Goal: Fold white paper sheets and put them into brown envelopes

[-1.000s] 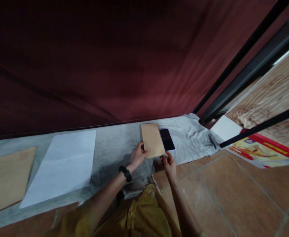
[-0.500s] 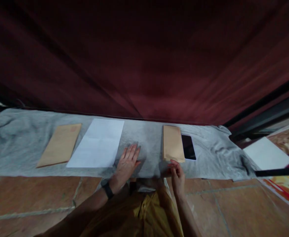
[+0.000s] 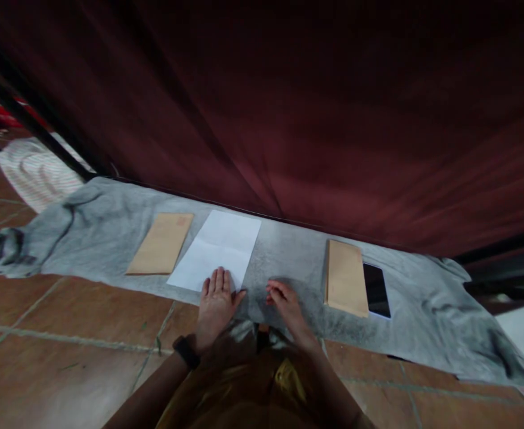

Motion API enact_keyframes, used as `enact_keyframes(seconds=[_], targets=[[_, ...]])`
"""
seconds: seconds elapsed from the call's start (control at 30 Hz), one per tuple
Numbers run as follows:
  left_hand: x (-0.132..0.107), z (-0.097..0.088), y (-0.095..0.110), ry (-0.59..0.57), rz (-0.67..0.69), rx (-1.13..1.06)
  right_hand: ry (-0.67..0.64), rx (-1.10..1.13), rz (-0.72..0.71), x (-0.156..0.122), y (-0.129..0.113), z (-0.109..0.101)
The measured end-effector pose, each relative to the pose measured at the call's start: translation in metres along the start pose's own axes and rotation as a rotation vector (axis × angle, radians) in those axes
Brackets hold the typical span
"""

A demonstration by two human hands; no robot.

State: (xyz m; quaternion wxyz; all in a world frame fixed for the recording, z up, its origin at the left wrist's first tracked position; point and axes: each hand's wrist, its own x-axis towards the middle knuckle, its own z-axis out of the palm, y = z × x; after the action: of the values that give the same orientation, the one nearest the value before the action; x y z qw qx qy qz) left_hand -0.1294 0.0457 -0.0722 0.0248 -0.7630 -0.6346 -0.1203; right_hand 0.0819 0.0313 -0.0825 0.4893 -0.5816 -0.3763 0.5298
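Observation:
My left hand point(image 3: 217, 298) lies flat, fingers stretched out, on the near edge of a white sheet of paper point(image 3: 221, 244). Faint crease lines cross the sheet. To its right, my right hand point(image 3: 285, 301) is just above the grey cloth, its fingers curled in, with nothing visible in them. A single brown envelope point(image 3: 161, 244) lies left of the paper. Farther right is a stack of brown envelopes point(image 3: 346, 277), apart from my right hand.
A dark-screened phone point(image 3: 377, 290) lies against the right side of the envelope stack. Grey cloth point(image 3: 96, 238) covers the narrow bench. A dark red curtain point(image 3: 288, 131) hangs behind it. Striped fabric point(image 3: 42, 170) is at far left, tiled floor point(image 3: 65, 357) below.
My right hand has left the near edge of the envelope stack and moved left over the cloth. My left hand has shifted left from the cloth onto the paper. The view has turned left.

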Motion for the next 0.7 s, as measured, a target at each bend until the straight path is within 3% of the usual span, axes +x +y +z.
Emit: enact_keyframes(seconds=[0.17,0.4,0.5,0.7], targets=[[-0.008,-0.014,0.007,-0.102,0.018,0.01,0.024,-0.023,0.001,0.004,0.0,0.013],[-0.012,-0.035,0.016,-0.279,0.046,-0.04,0.034,0.006,0.004,0.003,0.0,0.011],[-0.013,-0.042,0.021,-0.303,0.11,-0.058,0.047,0.006,-0.006,0.003,-0.004,0.01],[-0.024,-0.043,0.062,-0.288,0.304,-0.079,0.054,0.063,-0.081,0.01,-0.016,0.002]])
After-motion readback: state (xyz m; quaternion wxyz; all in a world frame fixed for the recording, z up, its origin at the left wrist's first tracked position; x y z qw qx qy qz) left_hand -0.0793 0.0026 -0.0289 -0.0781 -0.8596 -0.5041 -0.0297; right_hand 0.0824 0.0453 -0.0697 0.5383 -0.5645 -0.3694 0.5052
